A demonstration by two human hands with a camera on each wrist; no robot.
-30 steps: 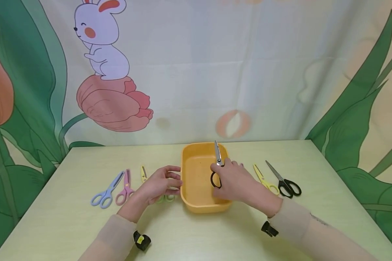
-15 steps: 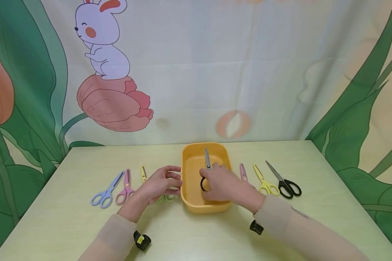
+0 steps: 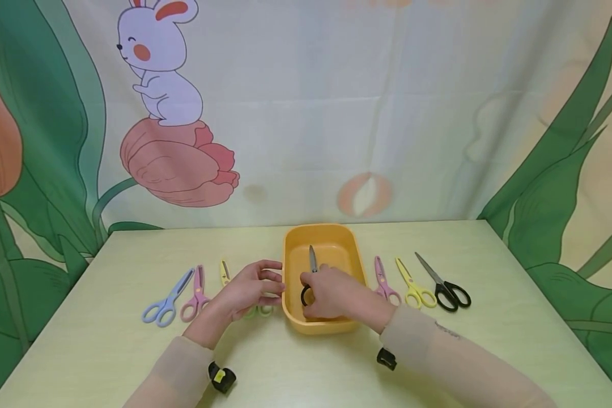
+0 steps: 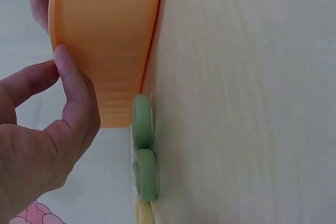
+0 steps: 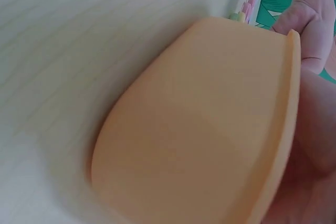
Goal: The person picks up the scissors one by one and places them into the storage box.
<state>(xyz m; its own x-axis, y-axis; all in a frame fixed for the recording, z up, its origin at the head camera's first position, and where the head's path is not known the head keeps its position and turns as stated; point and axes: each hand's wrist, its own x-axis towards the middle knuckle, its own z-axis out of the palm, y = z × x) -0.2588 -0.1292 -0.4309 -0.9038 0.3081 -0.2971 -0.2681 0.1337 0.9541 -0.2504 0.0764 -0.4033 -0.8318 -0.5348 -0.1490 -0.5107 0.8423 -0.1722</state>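
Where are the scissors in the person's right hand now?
In the head view, the held scissors are within the outline of the orange tray, left of its middle, in the right hand; the left hand touches the tray's left side.

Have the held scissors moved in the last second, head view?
Yes. Against the orange tray, the held scissors have shifted left and down the picture, from the tray's right half to just left of its middle.

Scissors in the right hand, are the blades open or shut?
Shut: the head view shows the scissors tapering to one tip with no gap; the right hand hides part of them.
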